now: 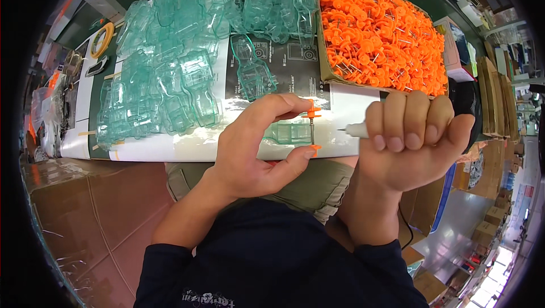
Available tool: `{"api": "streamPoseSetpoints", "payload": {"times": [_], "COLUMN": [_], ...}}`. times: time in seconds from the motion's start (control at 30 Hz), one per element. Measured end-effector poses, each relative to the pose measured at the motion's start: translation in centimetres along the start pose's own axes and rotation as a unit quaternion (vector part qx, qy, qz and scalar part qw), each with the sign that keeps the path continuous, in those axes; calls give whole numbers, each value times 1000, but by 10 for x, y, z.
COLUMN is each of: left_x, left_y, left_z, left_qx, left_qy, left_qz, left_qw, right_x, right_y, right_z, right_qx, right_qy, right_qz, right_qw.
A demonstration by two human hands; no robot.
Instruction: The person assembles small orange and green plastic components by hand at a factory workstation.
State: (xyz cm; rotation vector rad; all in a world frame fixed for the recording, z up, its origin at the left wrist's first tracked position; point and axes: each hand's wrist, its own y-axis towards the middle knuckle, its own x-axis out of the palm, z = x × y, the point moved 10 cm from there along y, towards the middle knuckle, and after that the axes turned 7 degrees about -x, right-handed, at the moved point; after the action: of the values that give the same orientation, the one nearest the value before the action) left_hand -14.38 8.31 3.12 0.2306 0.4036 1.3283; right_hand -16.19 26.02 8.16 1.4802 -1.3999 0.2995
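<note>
A worker's left hand (pixel 250 140) pinched an orange-ended metal pin (pixel 312 131) between thumb and forefinger over the near edge of a white work table (pixel 340 101), while the right hand (pixel 404 135) was clenched around a slim white tool (pixel 356 130), its dark, narrow tip pointing left at the pin's shaft. The pin lay to the left of the tool, apart from it, with a bare gap between tip and shaft. Its long axis ran from the forefinger, on the far side, to the thumb, on the near side, roughly square to the line of the tool; whether it also tilted up from the tabletop could not be told. The left hand was the nearer, gripping the pin by its ends, and the right hand touched no part of it. The pin showed a straight, thin silvery shaft, a bright orange ridged piece with a wider flange at the far end and a smaller orange cap at the near one. Behind the fingers, a clear green plastic shell (pixel 289 132) sat on the table. Heaps of similar green shells (pixel 170 75) covered the left side, and another lay on a black printed sheet (pixel 295 78). Beyond the right hand, a cardboard box (pixel 327 72) brimmed with orange parts (pixel 380 35) bearing metal shafts.
</note>
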Motion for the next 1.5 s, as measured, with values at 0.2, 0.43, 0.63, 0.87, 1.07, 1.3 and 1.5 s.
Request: {"api": "streamPoseSetpoints", "payload": {"times": [0.2, 0.43, 0.63, 0.87, 1.07, 1.3, 1.5], "left_x": [5, 4, 5, 8, 16, 29, 31], "left_y": [-8, -10, -10, -10, -13, -12, -11], "left_z": [1, 2, 3, 1, -14, -24, -28], "left_qx": [41, 65, 77, 87, 96, 70, 40], "left_qy": [-46, -53, -29, 41, 183, 287, 331], "left_qz": [15, 13, 10, -12, 6, -36, -61], "left_qw": [998, 996, 997, 995, 978, 955, 941], "right_x": [5, 7, 6, -6, -31, -52, -60], "right_y": [-8, -8, -12, -29, -32, -44, -47], "right_z": [11, 15, 21, 30, 22, 28, 38], "right_qx": [-26, -4, 32, 101, 87, 110, 104], "right_qy": [11, 22, 37, 4, -10, -31, -36], "right_qz": [-3, -16, -1, -7, 38, 100, 122], "right_qw": [1000, 1000, 999, 995, 995, 988, 986]}}
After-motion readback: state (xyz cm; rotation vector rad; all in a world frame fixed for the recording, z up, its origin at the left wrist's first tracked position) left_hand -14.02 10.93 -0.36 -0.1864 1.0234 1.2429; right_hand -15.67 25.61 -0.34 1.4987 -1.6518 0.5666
